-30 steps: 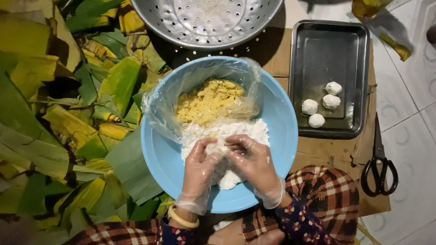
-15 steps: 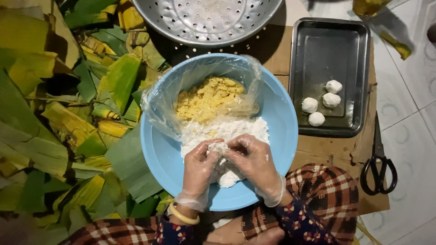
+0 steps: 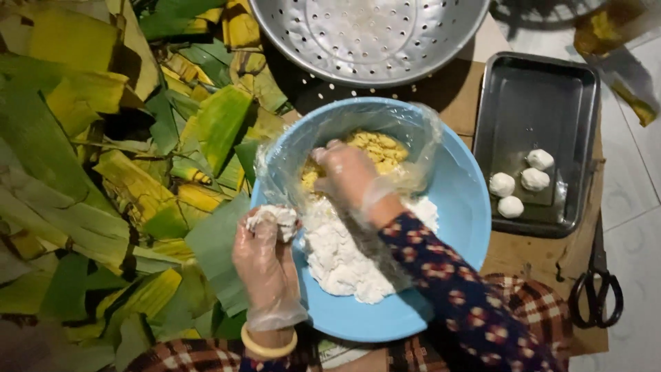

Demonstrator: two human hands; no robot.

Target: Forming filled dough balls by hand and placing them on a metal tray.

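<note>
Left of frame: banana leaf pieces (image 3: 103, 179) heaped, unused. Lower centre: left hand (image 3: 265, 258), gloved, cupped around white dough lump (image 3: 275, 219). Centre: blue bowl (image 3: 468, 213) holding dough mass (image 3: 344, 258); right hand (image 3: 344, 172), gloved, fingers closed in yellow filling (image 3: 379, 148). Right: metal tray (image 3: 537, 103), four finished balls (image 3: 520, 182); most dough unshaped. Top: perforated steamer pan (image 3: 372, 34). Lower right: scissors (image 3: 597, 289). Surface: cardboard (image 3: 447, 89) over tiled floor (image 3: 633, 179).

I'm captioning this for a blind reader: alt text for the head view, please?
Gloved left hand cups a white dough piece over a blue bowl; gloved right hand reaches into yellow filling. Banana leaves lie left, a metal tray right.
</note>
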